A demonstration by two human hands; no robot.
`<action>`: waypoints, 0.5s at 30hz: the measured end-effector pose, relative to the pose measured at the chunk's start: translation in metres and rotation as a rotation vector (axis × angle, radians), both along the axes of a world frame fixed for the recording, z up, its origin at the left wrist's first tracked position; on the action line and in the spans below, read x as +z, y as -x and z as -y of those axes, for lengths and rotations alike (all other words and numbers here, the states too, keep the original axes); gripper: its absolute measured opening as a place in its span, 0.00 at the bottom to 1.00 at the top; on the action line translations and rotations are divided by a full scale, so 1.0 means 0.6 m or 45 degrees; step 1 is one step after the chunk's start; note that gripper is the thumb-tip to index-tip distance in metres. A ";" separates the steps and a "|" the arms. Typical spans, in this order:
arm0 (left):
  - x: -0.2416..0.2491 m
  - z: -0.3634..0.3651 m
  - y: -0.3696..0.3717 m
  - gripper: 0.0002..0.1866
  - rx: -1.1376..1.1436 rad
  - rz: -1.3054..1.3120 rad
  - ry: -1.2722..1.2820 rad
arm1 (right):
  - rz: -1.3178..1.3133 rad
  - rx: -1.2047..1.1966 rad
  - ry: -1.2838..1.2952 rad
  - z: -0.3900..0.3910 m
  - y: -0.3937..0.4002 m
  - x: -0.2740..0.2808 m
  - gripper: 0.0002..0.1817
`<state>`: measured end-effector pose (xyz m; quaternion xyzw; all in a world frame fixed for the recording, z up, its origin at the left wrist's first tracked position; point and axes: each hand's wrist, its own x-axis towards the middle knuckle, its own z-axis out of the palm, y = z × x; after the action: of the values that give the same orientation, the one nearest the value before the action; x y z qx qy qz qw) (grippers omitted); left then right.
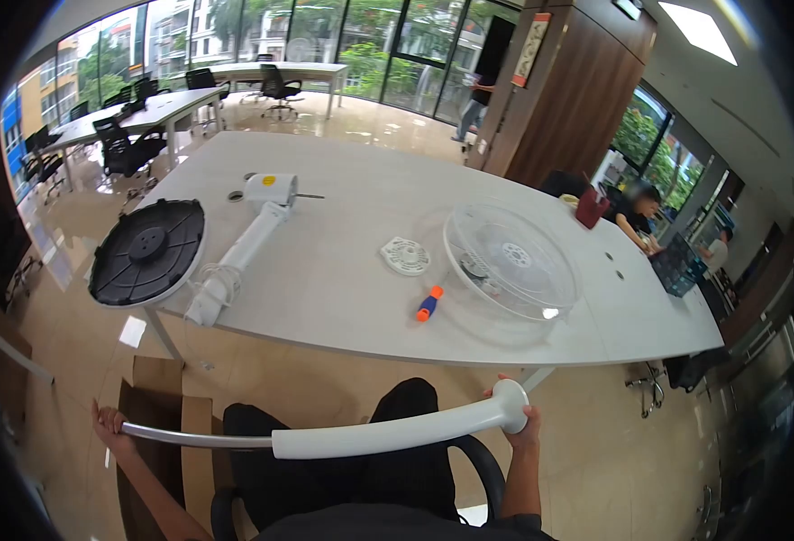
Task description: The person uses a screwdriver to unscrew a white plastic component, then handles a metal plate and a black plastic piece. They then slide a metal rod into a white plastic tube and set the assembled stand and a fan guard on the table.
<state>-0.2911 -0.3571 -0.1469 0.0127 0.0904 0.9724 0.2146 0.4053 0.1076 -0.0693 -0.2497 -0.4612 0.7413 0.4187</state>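
A fan pole (388, 431) stretches across above my lap, with a thin silver tube on the left and a thick white sleeve on the right. My left hand (111, 424) is closed round the bare end of the silver tube. At the other end, my right hand (528, 428) grips the flared white collar, fingers partly hidden behind it. On the table lie a white fan motor unit (271, 189) with a thin shaft, its white stem and coiled cord (221, 284), and a round black-and-white fan base (149, 248).
The white table (352, 298) also bears clear round fan guards (514, 261), a white perforated disc (405, 256) and an orange-and-blue screwdriver (429, 304). An open cardboard box (197, 442) stands by my left leg. Another person (636, 216) sits at the table's far right.
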 end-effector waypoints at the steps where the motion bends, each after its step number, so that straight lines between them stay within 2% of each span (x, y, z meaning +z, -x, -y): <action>1: 0.014 -0.002 -0.001 0.23 0.094 0.155 0.146 | 0.000 0.048 0.007 0.009 0.021 0.007 0.53; 2: 0.032 0.004 0.005 0.24 0.209 0.312 0.287 | -0.060 0.007 -0.090 0.023 0.046 0.015 0.53; 4: 0.024 0.031 0.009 0.24 0.163 0.311 0.206 | -0.158 -0.096 -0.256 0.034 0.078 0.016 0.52; 8: 0.047 0.053 -0.012 0.24 0.120 0.334 0.222 | -0.313 -0.078 -0.478 0.028 0.086 0.024 0.53; 9: 0.047 0.055 -0.016 0.24 0.129 0.334 0.226 | -0.315 -0.071 -0.473 0.031 0.088 0.038 0.53; 11: 0.042 0.050 -0.024 0.23 0.173 0.374 0.219 | -0.114 -0.086 -0.189 0.036 0.086 0.070 0.53; 15: 0.067 0.031 -0.053 0.23 0.162 0.300 0.252 | 0.035 -0.087 -0.037 0.024 0.068 0.085 0.52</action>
<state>-0.2590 -0.3756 -0.1067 -0.1282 0.1606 0.9652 0.1620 0.3647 0.0930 -0.0184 -0.2696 -0.4688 0.7164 0.4409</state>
